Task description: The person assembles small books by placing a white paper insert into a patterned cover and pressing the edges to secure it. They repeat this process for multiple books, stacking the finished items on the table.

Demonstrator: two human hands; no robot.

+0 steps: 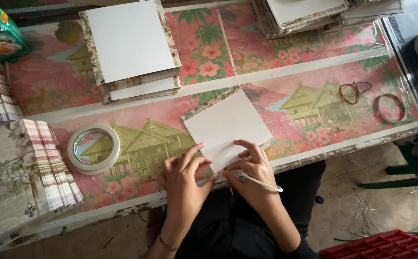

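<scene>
A white square card [226, 123] lies tilted on the pink flowered table covering [286, 72], with a patterned edge showing along its top left side. My left hand [184, 175] rests on the card's near corner, fingers curled at its edge. My right hand [250, 168] presses on the same near edge and pinches a thin white strip [265, 183] that trails off toward my wrist. Both hands meet at the card's bottom corner, close to the table's front edge.
A white tape roll [94, 147] lies left of my hands. Stacks of covered cards [132, 48] stand at the back, another stack [310, 14] at the top right. Fanned patterned sheets [50, 168] sit on the left. Rubber bands [350, 92] and a ring [390, 107] lie on the right.
</scene>
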